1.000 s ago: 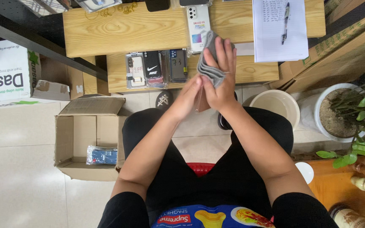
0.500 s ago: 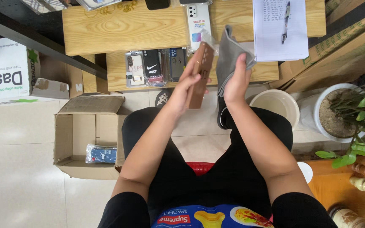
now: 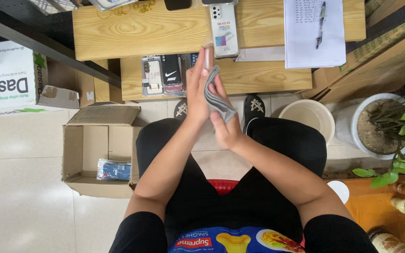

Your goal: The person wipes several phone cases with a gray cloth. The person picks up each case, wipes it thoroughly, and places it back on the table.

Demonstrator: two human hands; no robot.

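Two hands meet at the centre of my view, above the seated person's lap. The left hand (image 3: 197, 91) stands upright with fingers straight and close together, and a thin brownish object (image 3: 208, 57), seen edge-on, shows past its fingertips at 12 o'clock; I cannot tell what that object is. The right hand (image 3: 226, 129) sits just at 4 o'clock of the left, fingers curled around a folded grey cloth (image 3: 217, 98), which it presses against the left palm.

At 12 o'clock of the hands lies a low wooden shelf (image 3: 268, 77) carrying packaged phone cases (image 3: 162, 75) at its left end. Above it, a wooden table (image 3: 127, 30) bears a clear phone case (image 3: 224, 30) and a sheet of paper (image 3: 312, 35) with a pen (image 3: 321, 18) on it.

At 9 o'clock an open cardboard box (image 3: 87, 150) stands on the tiled floor, holding a small blue packet (image 3: 114, 169). At 3 o'clock I note a cream bucket (image 3: 308, 119) and, further out, a potted plant (image 3: 390, 124).
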